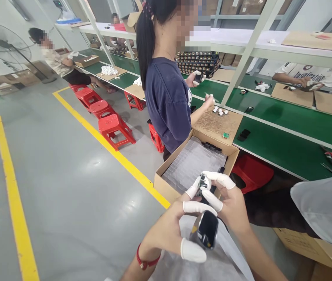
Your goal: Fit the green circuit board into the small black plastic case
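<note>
A black glossy device (206,230) is pinched by the left hand (171,230), between white-capped thumb and forefinger, low in the view over the lap. A small metal part (203,182) is clenched in the grip of the right hand (230,203), between capped fingertips just above the device, not touching it as far as can be seen. An open cardboard box (195,162) with clear trays is seen just behind, beside the green bench (285,144), where a person in a dark shirt (167,97) stands.
</note>
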Available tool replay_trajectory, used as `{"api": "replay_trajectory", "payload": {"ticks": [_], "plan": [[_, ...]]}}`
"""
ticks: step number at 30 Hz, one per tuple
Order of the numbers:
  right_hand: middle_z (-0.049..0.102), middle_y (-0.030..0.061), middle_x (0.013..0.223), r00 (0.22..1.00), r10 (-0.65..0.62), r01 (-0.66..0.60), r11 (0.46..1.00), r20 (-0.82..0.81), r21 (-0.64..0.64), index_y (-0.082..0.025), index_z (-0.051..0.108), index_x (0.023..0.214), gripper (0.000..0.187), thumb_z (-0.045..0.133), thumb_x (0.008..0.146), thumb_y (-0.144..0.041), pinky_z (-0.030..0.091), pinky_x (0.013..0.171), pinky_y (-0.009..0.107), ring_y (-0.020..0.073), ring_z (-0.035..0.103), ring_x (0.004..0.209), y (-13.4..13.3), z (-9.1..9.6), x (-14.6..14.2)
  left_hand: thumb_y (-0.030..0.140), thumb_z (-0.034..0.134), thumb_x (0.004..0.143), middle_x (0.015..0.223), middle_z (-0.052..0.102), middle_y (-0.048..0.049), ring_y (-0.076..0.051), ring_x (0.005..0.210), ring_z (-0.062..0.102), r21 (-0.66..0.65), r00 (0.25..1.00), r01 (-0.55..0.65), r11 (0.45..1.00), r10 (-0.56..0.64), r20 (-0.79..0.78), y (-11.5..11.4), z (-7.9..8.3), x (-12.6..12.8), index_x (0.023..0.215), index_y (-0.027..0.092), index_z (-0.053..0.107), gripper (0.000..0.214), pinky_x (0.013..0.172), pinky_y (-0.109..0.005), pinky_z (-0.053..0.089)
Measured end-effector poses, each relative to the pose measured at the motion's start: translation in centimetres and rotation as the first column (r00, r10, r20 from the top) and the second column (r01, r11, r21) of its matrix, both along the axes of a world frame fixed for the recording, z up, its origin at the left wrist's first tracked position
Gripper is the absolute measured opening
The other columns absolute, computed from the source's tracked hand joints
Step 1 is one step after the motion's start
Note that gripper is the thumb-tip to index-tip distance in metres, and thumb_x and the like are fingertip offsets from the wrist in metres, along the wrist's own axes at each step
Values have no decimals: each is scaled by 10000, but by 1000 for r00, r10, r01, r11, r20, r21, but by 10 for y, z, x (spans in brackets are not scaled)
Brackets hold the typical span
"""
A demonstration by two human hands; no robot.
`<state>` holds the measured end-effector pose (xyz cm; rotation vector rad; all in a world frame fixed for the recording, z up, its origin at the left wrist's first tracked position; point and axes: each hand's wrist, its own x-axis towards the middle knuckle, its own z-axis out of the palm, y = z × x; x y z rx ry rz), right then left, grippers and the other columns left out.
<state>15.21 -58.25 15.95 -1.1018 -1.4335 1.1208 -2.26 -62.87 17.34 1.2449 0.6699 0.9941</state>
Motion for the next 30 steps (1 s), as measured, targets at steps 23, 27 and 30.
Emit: {"api": "replay_trajectory", "payload": {"ticks": [23,27,30], "plan": [[781,8,1067,735,-12,-254,922,-677,-292,-324,751,1101,308,769,795,-350,596,905,255,201,746,1005,11,3,17,250,931,569,1219,703,-84,-250,1085,681,-7,912,-166,986,156,379,9,-12,1,1168,279,651,662,946,-368,554],[765,-3,1106,801,106,-213,970,-589,-114,-358,713,1175,453,825,738,-310,593,889,212,188,758,960,3,29,19,258,933,560,1243,688,-123,-295,1110,673,-68,927,-139,988,154,343,11,-10,3,1098,254,589,638,802,-341,587],[772,-5,1055,838,203,-183,979,-506,89,-356,720,1156,480,856,697,-338,621,829,209,193,767,901,-5,49,17,209,964,481,1239,686,-87,-315,1143,659,-84,939,-119,989,140,316,14,-9,8,1090,271,593,716,766,-307,578]]}}
